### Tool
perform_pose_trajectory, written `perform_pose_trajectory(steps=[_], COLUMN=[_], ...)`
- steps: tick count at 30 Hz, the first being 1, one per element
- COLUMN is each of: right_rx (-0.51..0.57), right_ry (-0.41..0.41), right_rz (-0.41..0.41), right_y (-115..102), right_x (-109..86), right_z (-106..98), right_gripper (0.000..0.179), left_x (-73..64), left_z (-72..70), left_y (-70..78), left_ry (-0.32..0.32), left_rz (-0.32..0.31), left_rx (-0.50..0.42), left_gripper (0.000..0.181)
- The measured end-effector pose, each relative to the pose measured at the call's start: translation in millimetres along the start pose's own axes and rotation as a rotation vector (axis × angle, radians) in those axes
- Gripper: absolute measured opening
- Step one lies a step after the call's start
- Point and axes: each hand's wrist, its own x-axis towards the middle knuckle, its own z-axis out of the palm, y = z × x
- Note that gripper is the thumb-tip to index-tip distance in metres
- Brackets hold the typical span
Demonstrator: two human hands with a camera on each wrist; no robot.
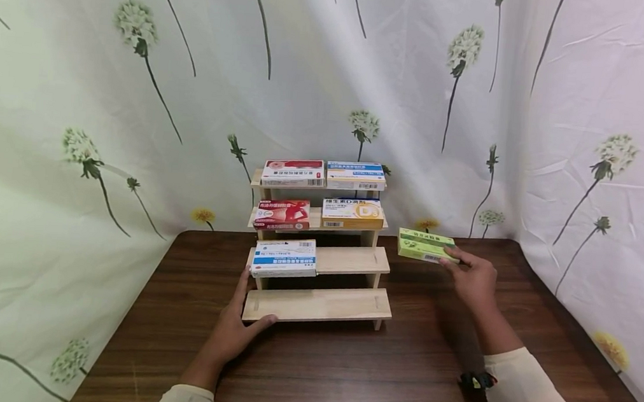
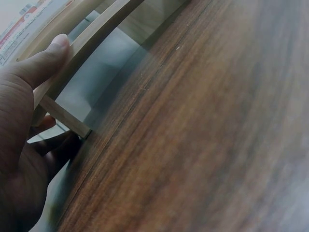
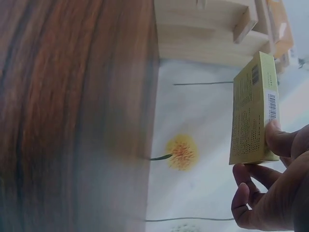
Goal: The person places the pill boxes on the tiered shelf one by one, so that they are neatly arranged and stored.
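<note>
My right hand pinches a green medicine box by its right end, to the right of a stepped wooden rack. In the right wrist view the thumb presses the barcode side of the green box, off the tabletop. At the rack's lower left corner, my left hand grips the bottom step. Its thumb lies on the step's edge in the left wrist view, with the other fingers round the end. Just above those fingers, a white-and-blue medicine box sits on the left of the second step from the bottom.
Higher up the rack lie a red box and an orange-and-white vitamin D box. On the top step are a red-and-white box and a blue-and-white box. A flower-print curtain hangs behind the dark wooden table.
</note>
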Motion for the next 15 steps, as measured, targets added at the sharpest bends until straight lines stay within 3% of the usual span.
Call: perform_pose_trajectory(steps=[15], right_rx=[0.009], right_ry=[-0.048], right_rz=[-0.002], right_y=[-28], right_x=[-20.9], right_z=[-14], right_gripper=[0.029], left_x=[0.4], left_z=[0.3], left_y=[-2.2], left_ry=[0.003], left_rz=[0.005], left_rx=[-0.011], left_gripper=[0.121])
